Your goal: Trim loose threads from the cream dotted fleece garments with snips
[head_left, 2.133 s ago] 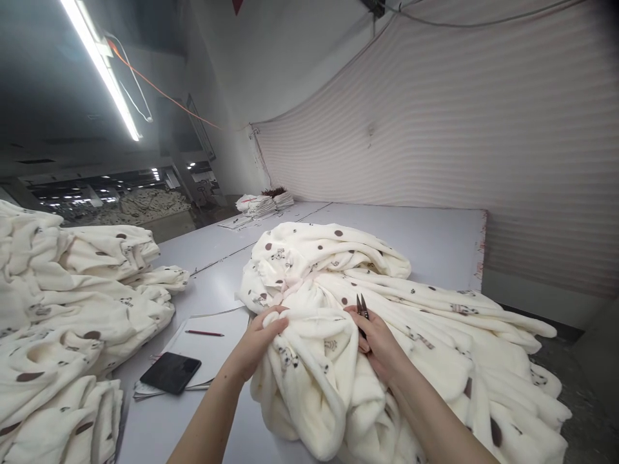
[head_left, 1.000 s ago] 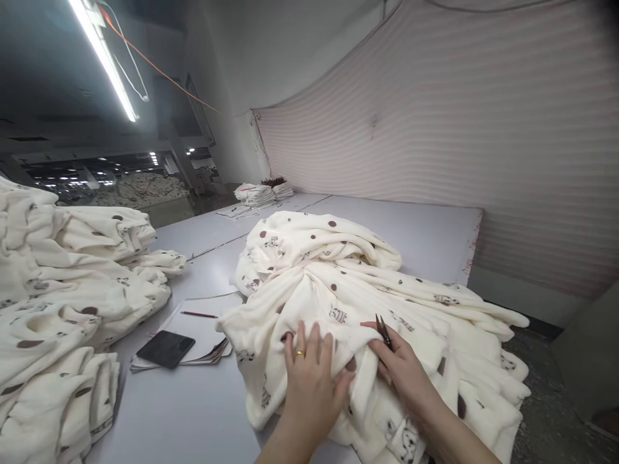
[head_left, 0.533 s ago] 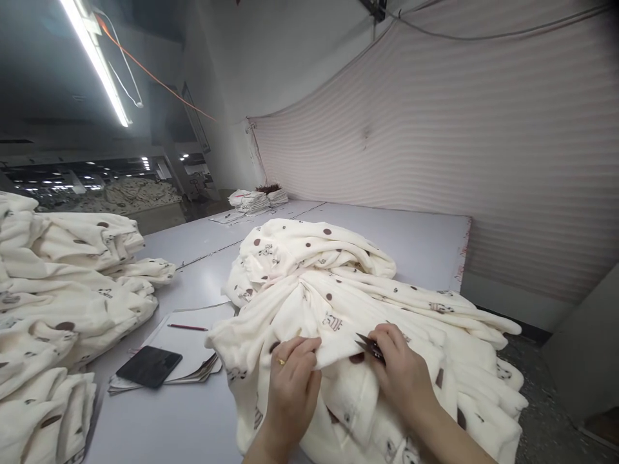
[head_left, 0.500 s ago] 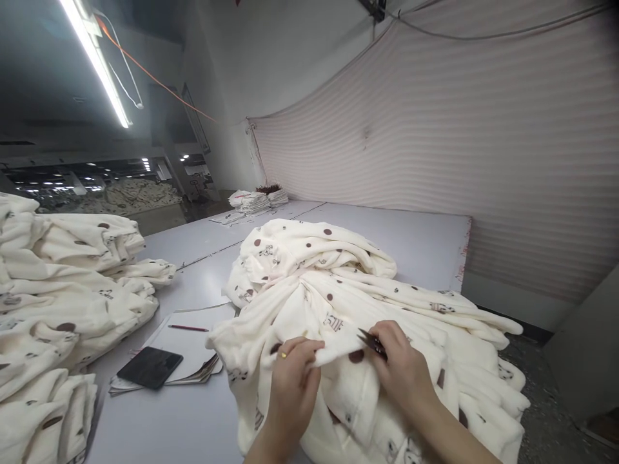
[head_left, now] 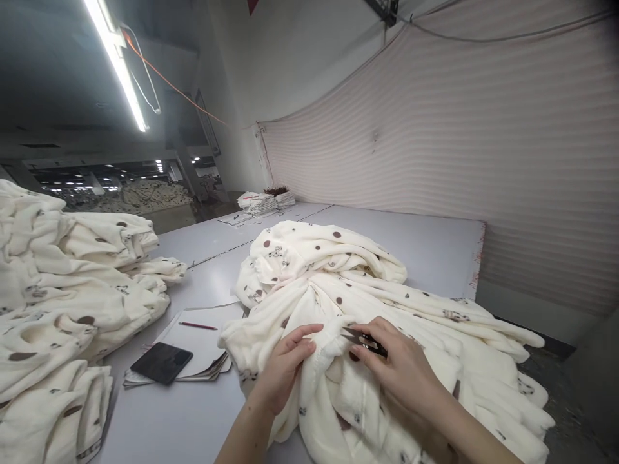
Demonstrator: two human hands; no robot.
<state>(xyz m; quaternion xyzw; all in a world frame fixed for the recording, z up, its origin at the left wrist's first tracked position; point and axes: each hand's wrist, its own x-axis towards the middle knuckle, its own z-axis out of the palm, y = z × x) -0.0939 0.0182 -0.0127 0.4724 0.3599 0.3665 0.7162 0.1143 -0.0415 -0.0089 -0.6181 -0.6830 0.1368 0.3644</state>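
A cream fleece garment (head_left: 382, 293) with brown dots and small printed figures lies bunched before me. My left hand (head_left: 291, 361) pinches a fold of it, thumb and forefinger at a seamed edge. Dark thread snips (head_left: 370, 342) sit in my right hand (head_left: 399, 361), their pointed blades aimed left. The blade tips are right beside the raised seam, just right of my left fingers; whether they touch the cloth I cannot tell.
At the left rises a heap of similar cream garments (head_left: 97, 277). A black phone-like slab (head_left: 162, 363) and a dark red pencil (head_left: 198, 326) rest on papers (head_left: 217, 317). Stacked white pieces (head_left: 256, 203) stand at the far end of the table (head_left: 435, 238). A striped cloth (head_left: 435, 129) hangs behind.
The stretched fabric edge has been turned up into a seamed fold between my hands. My left hand has rolled over, and the snips have moved slightly left towards the cloth. The view has shifted left.
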